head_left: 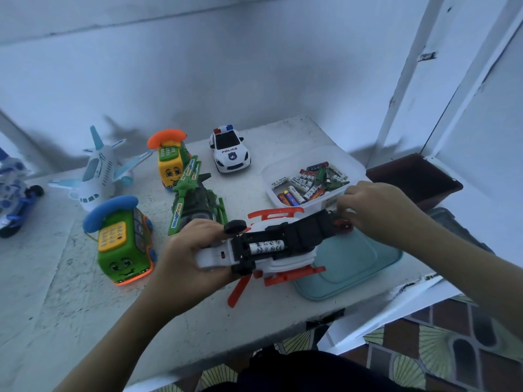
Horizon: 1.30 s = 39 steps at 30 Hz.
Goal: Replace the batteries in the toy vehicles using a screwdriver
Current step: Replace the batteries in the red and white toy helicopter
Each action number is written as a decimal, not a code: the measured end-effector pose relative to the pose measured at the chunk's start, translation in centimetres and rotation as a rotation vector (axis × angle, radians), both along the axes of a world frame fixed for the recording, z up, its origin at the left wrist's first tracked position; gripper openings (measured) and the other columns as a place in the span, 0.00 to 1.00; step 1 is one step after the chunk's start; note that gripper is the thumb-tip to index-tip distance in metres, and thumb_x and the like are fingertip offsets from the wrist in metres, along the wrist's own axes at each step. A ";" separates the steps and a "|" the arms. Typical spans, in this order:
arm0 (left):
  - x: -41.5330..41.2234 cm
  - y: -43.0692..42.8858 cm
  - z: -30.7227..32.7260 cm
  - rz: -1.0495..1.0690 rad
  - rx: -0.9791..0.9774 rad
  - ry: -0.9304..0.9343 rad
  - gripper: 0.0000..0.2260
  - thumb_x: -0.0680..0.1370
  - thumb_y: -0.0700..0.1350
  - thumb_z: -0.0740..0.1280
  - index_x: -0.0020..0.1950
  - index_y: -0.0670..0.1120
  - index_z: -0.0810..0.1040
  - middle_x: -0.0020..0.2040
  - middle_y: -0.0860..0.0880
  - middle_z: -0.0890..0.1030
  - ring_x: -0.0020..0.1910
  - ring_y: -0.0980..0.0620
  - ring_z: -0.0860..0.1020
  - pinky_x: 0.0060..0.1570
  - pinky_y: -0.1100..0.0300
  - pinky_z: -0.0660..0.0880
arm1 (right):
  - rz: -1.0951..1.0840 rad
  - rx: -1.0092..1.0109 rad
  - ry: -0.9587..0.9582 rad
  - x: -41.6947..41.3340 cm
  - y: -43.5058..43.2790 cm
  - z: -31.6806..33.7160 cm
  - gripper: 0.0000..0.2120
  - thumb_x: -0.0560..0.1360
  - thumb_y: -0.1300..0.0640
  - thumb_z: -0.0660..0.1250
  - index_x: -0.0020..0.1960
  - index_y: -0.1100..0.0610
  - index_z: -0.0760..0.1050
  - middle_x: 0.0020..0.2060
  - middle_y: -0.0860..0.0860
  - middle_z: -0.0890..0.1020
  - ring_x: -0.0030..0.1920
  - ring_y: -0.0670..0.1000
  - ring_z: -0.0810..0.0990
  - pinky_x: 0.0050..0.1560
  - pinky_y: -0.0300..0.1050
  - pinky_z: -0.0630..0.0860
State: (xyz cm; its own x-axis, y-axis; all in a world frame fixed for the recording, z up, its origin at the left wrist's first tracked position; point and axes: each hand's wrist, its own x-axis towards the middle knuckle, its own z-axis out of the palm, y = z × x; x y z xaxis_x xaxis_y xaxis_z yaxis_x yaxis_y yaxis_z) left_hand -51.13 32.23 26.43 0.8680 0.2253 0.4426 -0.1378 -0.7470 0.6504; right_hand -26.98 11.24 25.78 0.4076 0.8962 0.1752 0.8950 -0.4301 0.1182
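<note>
Head view | left hand (186, 258) grips white-and-red plastic toy helicopter (297, 236) belly-up, lower centre | compartment uncovered, one white cylindrical battery (266, 247) seated | right hand (376, 210) curled at its tail, hold unclear | likely left: closing up, other toys | clear plastic battery tub (317, 204) right of centre, white police car (229, 149) upper centre untouched

Person seen from own head cam: two arms + a bit of clothing, nothing more of the body in frame. L grip (184, 261) bare, thumb & knuckles plain to see. L forearm (113, 343) bare all the way to the frame's bottom edge, slim, smooth. R grip (376, 210) bare too, fingertips partly hidden. R forearm (467, 267) bare up to the frame's right edge. Clothing: one dark garment (305, 372) at bottom centre, black or v. dark navy, plain; fabric & cut can't tell.
</note>
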 end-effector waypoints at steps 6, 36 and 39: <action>0.4 -0.1 0.3 0.005 0.009 -0.008 0.23 0.70 0.66 0.69 0.50 0.48 0.82 0.45 0.57 0.82 0.47 0.58 0.78 0.45 0.63 0.75 | -0.033 0.004 0.087 0.6 -0.1 0.6 0.07 0.74 0.54 0.70 0.51 0.51 0.78 0.41 0.49 0.83 0.45 0.55 0.81 0.40 0.46 0.73; 0.1 -0.4 -0.4 0.043 0.019 -0.062 0.15 0.67 0.54 0.74 0.51 0.52 0.81 0.46 0.57 0.82 0.48 0.56 0.79 0.46 0.58 0.76 | 0.164 0.392 0.568 -9.5 3.9 7.4 0.13 0.71 0.52 0.72 0.49 0.47 0.69 0.36 0.39 0.82 0.46 0.40 0.75 0.56 0.31 0.57; -0.1 -0.6 -0.6 0.065 -0.008 -0.073 0.15 0.67 0.53 0.74 0.52 0.51 0.81 0.46 0.55 0.83 0.48 0.55 0.79 0.46 0.61 0.76 | 0.138 0.432 0.460 -9.7 4.1 5.9 0.12 0.70 0.49 0.73 0.48 0.47 0.71 0.36 0.40 0.82 0.41 0.41 0.79 0.56 0.39 0.56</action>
